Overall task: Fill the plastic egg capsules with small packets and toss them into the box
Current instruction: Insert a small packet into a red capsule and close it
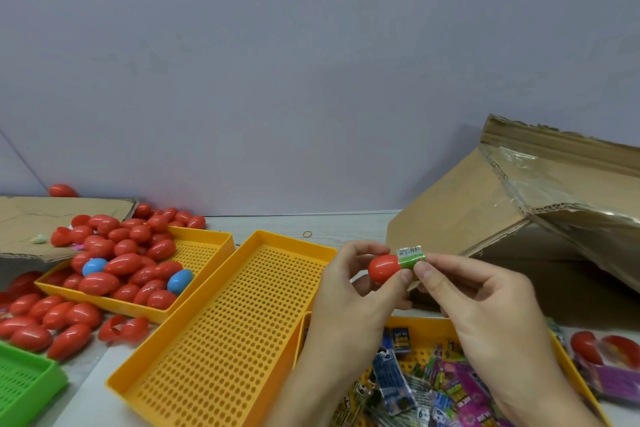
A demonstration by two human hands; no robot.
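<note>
left hand (349, 291) | right hand (485, 302) | bare, no rings | sleeves apparently none

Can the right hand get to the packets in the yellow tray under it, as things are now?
Probably not at once. The packets lie open just below the right hand, nothing covers them, but its fingers pinch the green packet going into the red capsule half held by the left hand.

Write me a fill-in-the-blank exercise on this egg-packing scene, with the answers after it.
1. The left hand holds a ____ egg half.
2. The right hand pushes a rolled green packet into the ____ half.
3. Among the red eggs in the far yellow tray lie two ____ eggs.
4. The middle yellow tray holds ____ eggs.

Answers: red; egg; blue; no
</note>
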